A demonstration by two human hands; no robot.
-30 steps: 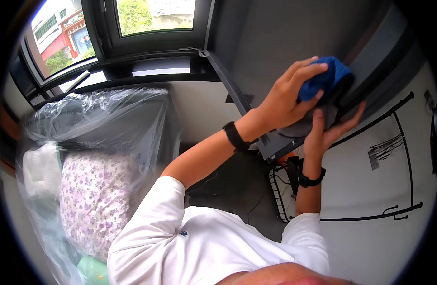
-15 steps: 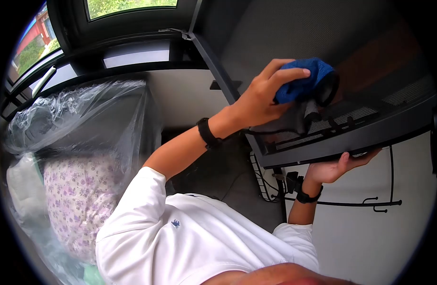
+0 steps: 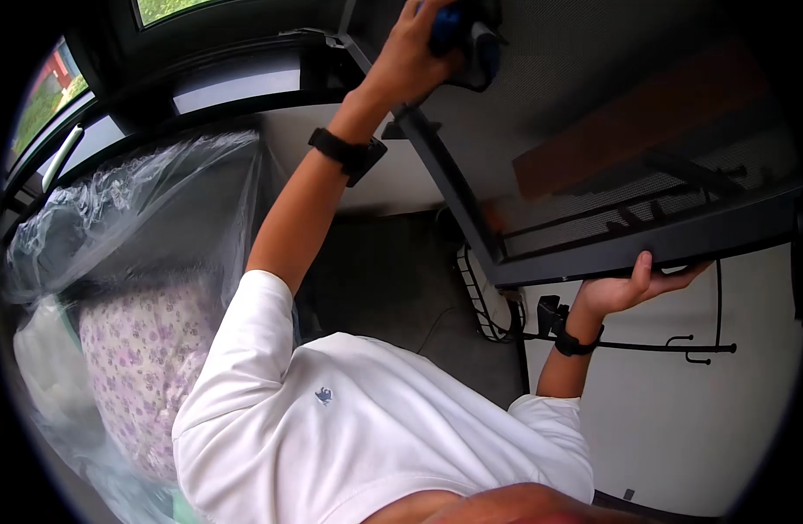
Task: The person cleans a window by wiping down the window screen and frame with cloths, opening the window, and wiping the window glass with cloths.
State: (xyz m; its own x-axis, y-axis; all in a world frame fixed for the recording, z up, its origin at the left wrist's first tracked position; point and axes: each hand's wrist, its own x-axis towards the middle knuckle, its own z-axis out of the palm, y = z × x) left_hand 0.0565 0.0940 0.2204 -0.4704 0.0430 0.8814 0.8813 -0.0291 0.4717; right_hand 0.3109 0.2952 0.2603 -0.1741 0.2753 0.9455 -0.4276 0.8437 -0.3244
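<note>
Nearest, below the screen [image 3: 585, 79], is the person's white shirt [image 3: 375, 428], with a small dark emblem on its chest. Both bare arms reach up toward the screen, each with a black band at the wrist.

The right hand [image 3: 628, 286] is open at the screen's lower edge, its thumb up against the front of the frame and its fingers stretched out beneath. The left hand [image 3: 415, 57] is closed around a blue cloth [image 3: 448, 31], holding it at the screen's dark mesh, near the left side of the frame. The cloth is bunched, partly dark and cut off by the top of the view.

Left of the screen, a clear plastic cover [image 3: 113, 205] wraps several things: a floral pillow [image 3: 140, 367] in white and purple, a white bundle [image 3: 52, 358] on the pillow's left, and something dark and boxy behind them. Its plastic is crumpled at the top.

Below the screen's lower left corner is a black wire basket [image 3: 478, 297]; its contents are too dark to tell. A black rail [image 3: 628, 347] with hooks runs along the white wall [image 3: 681, 419] below the screen. Beyond the screen's upper left, a window [image 3: 161, 7] shows greenery.
</note>
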